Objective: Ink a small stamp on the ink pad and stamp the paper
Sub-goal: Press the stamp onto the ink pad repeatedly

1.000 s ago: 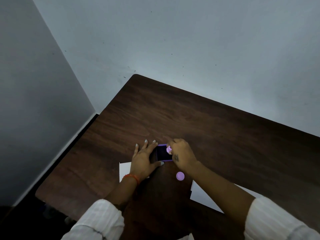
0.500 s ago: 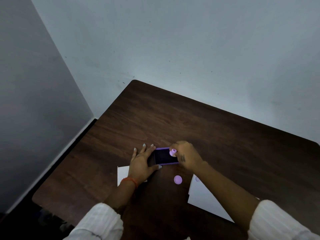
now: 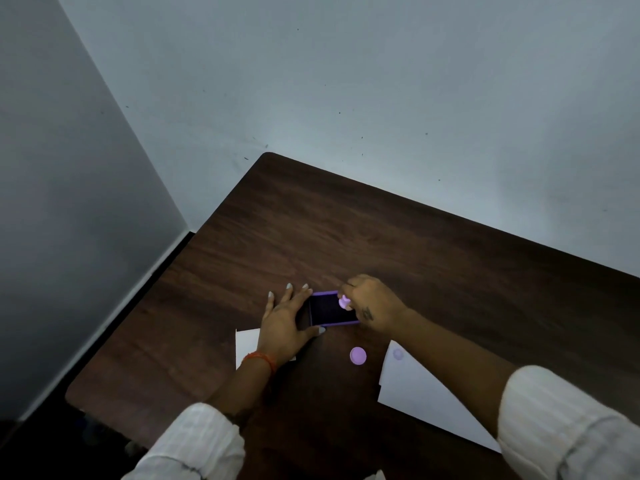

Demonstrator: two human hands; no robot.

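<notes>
Both hands are seen low over a dark wooden desk set into the corner of pale walls. The left hand is laid flat with its fingers spread, grasping nothing; its fingertips and thumb are pressed against the left edge of the ink pad, which is braced in this way. An orange band is worn on the left wrist. The right hand is closed around a small pale purple stamp, which is pinched between the fingertips and held at the right part of the pad's dark inked surface; whether the stamp face is touching the ink cannot be told. The ink pad is a purple-rimmed rectangular case lying open on the desk between the two hands. A round purple cap is lying on the desk just in front of the pad, apart from it. A white sheet of paper is spread on the desk near the right forearm, and a faint purple round mark is seen near its upper corner. A second white sheet is partly covered by the left hand and wrist. White sleeves are worn on both arms.
</notes>
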